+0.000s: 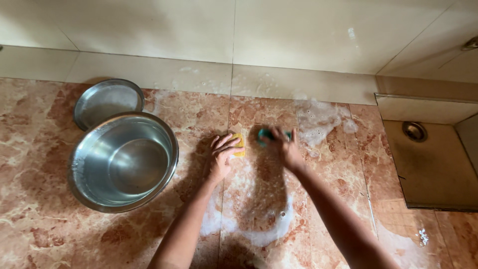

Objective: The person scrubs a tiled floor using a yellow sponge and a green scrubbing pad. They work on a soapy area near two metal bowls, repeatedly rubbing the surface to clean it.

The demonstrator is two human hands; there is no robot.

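My left hand point(221, 155) presses a yellow sponge point(240, 145) flat on the reddish marble floor point(45, 234), fingers spread over it. Just to its right, my right hand point(282, 145) grips a green scrubber point(267, 134) against the floor; the hand looks blurred. Soap foam point(318, 119) lies on the tiles beyond the right hand, and a wet soapy streak point(271, 226) runs between my forearms.
A large steel bowl point(123, 160) sits on the floor at the left, with a smaller steel plate point(107, 101) behind it against the cream tiled wall point(239, 35). A sunken basin with a round drain point(414, 131) lies at the right.
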